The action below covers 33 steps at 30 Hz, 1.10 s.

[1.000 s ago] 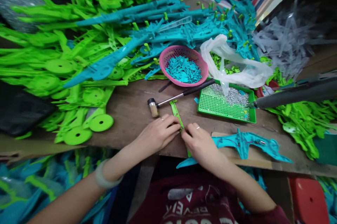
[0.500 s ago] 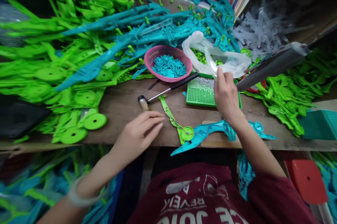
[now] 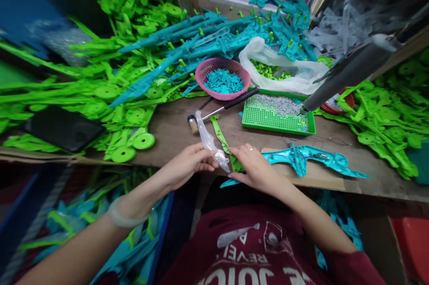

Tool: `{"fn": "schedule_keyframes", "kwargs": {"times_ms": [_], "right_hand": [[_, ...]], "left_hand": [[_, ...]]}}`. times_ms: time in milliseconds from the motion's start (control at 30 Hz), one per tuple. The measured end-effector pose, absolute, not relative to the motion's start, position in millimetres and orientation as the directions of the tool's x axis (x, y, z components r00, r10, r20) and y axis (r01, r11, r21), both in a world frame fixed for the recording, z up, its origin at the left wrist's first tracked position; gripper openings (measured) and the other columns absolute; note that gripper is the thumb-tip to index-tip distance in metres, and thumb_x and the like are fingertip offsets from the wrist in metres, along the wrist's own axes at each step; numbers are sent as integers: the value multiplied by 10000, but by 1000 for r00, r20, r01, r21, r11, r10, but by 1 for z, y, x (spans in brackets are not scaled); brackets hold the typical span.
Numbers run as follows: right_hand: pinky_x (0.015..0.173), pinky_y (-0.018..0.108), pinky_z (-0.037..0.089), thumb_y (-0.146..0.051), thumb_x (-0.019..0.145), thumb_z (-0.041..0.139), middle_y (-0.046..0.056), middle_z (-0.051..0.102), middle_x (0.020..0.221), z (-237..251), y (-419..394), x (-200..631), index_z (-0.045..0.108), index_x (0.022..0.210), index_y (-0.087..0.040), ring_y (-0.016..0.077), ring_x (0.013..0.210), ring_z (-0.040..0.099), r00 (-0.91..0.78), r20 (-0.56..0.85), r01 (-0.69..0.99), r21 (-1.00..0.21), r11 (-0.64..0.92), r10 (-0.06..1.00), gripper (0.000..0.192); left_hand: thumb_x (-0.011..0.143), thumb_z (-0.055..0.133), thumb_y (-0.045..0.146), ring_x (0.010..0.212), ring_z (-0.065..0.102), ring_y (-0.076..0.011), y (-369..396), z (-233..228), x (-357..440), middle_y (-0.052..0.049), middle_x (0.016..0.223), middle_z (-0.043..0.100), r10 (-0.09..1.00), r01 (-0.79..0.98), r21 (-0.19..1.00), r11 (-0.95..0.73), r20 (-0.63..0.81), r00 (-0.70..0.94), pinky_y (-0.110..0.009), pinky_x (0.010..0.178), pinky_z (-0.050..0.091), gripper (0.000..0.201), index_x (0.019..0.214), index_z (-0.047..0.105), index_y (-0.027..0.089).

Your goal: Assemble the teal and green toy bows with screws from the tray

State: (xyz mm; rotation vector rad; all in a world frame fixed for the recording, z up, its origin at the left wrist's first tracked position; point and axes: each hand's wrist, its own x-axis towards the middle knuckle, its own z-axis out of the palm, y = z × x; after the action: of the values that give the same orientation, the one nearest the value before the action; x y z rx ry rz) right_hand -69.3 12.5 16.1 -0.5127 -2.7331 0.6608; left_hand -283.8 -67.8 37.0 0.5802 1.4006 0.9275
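Fingertips of the left hand (image 3: 187, 165) pinch the lower end of a clear plastic piece (image 3: 210, 142), a long translucent part that slants up and to the left from the grip, just below the middle of the frame. The right hand (image 3: 256, 169) sits just beside it, fingers curled lightly and resting on a thin green strip (image 3: 224, 141) that lies flat on the wooden bench (image 3: 174, 128); whether those fingers actually clamp the strip or only press on it cannot be told. The clear piece crosses in front of the strip's lower end.

Just above the hands lies a small hammer (image 3: 221, 110), its head to the left, its dark handle running up to the right. Past the handle, at centre top, stands a pink basket (image 3: 205, 83) holding small teal bits. To the right of it a green mesh tray (image 3: 268, 124) carries a heap of tiny silvery parts, and behind the tray a clear bag (image 3: 288, 80) lies open with small green pieces inside. A teal moulded part (image 3: 308, 157) lies right of the right hand, near the bench's front edge. Heaps of bright green parts (image 3: 100, 93) fill the left half of the frame, and long teal parts (image 3: 208, 35) are piled across the upper middle.
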Motion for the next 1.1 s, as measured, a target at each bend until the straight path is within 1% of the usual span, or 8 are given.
{"fn": "schedule_keyframes", "kwargs": {"times_ms": [167,300,400,500,633,767,867,1100], "right_hand": [[936,479,560,-314,902,725,159,640,1237,8,7,-53,423,1423,-159,292,1131,599,-884,208,230,-585,777,418,622],[939,459,563,-374,910,716,153,646,1222,9,14,-45,454,1372,-149,285,1138,605,-911,209,152,-630,761,355,577],[970,464,551,-449,882,736,146,637,1225,12,20,-44,446,1385,-161,284,1162,600,-929,197,110,-663,741,314,648],[979,463,553,-491,824,782,138,623,1242,16,23,-44,461,1392,-169,283,1170,589,-950,136,120,-672,731,281,728],[935,461,577,-421,840,785,141,619,1218,21,22,-43,552,1355,-177,279,1143,583,-976,69,128,-585,801,205,616],[892,474,598,-406,867,758,159,626,1194,18,19,-41,602,1333,-167,297,1130,590,-976,96,120,-518,847,197,546],[879,476,611,-390,865,763,177,630,1224,15,17,-40,605,1327,-146,305,1125,596,-973,127,107,-499,860,195,545],[857,481,638,-305,800,829,157,653,1212,13,8,-41,600,1351,-188,306,1074,637,-965,152,128,-438,890,214,608]], "left_hand": [[753,797,306,699,679,-120,-72,29,-260,8,754,706,791,-312,766,562,-608,-67,-228,674,567,279,923,618,175],[739,829,331,736,695,-122,-80,29,-254,0,799,724,761,-352,732,584,-644,-78,-213,676,575,356,983,629,166],[721,849,360,756,712,-138,-83,29,-251,-8,804,729,745,-342,721,602,-662,-82,-229,698,590,386,975,633,164],[723,845,402,789,735,-166,-86,28,-247,-21,850,739,746,-293,737,609,-658,-103,-269,727,607,428,1014,636,168],[705,843,472,789,754,-184,-77,29,-252,-47,868,767,700,-189,699,690,-711,-74,-277,714,605,447,958,637,167],[726,795,571,614,723,-181,-42,29,-282,-86,701,758,600,107,600,793,-799,39,-247,550,545,452,793,676,140],[758,741,642,489,654,-146,-14,25,-307,-72,572,708,665,242,634,734,-743,-70,-225,472,483,512,670,653,146],[817,651,714,289,464,-92,-16,23,-299,-11,399,590,799,333,729,599,-572,-186,-216,386,352,607,539,510,193]]}}
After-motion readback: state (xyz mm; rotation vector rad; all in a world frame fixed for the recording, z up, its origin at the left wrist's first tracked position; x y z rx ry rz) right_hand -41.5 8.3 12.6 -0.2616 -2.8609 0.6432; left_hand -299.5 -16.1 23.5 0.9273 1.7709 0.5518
